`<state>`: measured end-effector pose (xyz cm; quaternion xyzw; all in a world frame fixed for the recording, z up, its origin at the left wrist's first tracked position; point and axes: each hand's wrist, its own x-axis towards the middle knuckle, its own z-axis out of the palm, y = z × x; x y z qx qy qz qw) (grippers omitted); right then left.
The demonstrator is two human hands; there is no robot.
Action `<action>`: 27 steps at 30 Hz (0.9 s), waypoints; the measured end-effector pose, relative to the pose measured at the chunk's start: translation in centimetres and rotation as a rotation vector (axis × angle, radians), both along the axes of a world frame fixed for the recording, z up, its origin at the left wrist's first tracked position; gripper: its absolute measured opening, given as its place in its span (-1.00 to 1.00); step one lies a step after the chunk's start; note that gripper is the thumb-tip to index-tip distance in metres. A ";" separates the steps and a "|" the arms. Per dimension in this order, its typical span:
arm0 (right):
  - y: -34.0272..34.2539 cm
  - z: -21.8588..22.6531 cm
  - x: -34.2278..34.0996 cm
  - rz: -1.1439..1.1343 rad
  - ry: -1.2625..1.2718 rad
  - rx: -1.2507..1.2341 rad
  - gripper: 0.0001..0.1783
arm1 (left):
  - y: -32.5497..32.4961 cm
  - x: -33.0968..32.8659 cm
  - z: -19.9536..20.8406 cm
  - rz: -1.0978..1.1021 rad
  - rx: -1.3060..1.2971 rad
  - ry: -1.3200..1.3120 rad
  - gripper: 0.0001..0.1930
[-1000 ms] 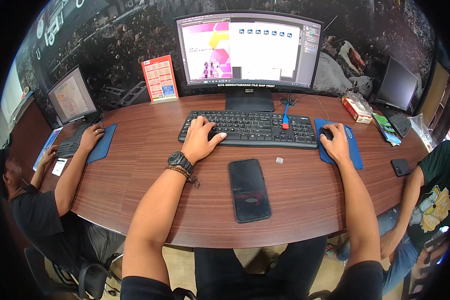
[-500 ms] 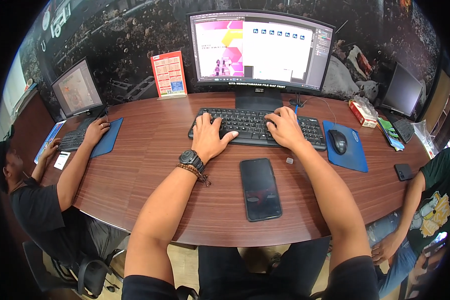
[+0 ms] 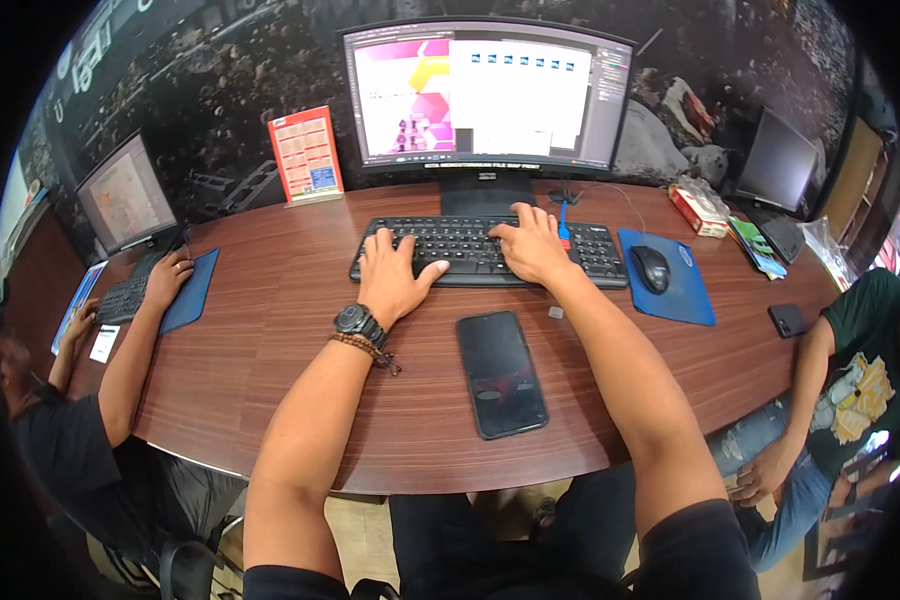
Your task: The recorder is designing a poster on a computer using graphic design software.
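A black keyboard (image 3: 450, 240) lies in front of the monitor (image 3: 515, 100), whose lit screen shows a colourful page and a white panel with a row of icons. On the left part of the keys rests my left hand (image 3: 390, 278), fingers spread, thumb out to the side, a black watch and bead bracelet at the wrist. My right hand (image 3: 535, 248) lies over the right-middle keys with its fingers stretched forward and apart. Neither hand holds anything. Below the keyboard, between my forearms, is a dark phone (image 3: 502, 375) lying flat.
Right of the keyboard, a black mouse (image 3: 651, 269) sits on a blue mouse pad (image 3: 690, 290). A red-and-white box (image 3: 698, 210) and a second phone (image 3: 787, 320) lie farther right. A desk calendar (image 3: 305, 155) stands at the back left. People sit on both sides, one typing.
The whole view has shifted, so the desk and monitor appear farther left. My right hand has moved left over the keys, uncovering a blue-and-red item behind it.
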<state>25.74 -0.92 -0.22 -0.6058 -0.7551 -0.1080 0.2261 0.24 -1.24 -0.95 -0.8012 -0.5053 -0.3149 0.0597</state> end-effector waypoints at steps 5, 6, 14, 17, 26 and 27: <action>-1.4 1.1 4.8 0.149 0.062 0.093 -0.64 | 0.2 0.1 -0.3 -0.026 0.030 -0.006 -0.31; -2.1 1.6 7.0 0.139 0.080 0.137 -0.66 | 0.4 0.2 -0.2 -0.027 0.030 -0.012 -0.31; -8.5 1.2 10.7 0.033 0.138 0.109 -0.73 | 1.0 -0.3 0.0 -0.228 0.010 -0.060 -0.46; -8.9 1.3 10.8 -0.049 0.115 0.071 -0.69 | 0.6 0.2 -0.1 -0.304 0.036 -0.049 -0.49; -8.4 0.8 11.7 -0.082 0.278 0.111 -0.67 | -0.8 2.7 0.2 -0.301 -0.032 0.138 -0.48; -8.4 0.7 11.7 -0.085 0.281 0.108 -0.68 | -0.8 2.8 0.2 -0.306 -0.025 0.140 -0.48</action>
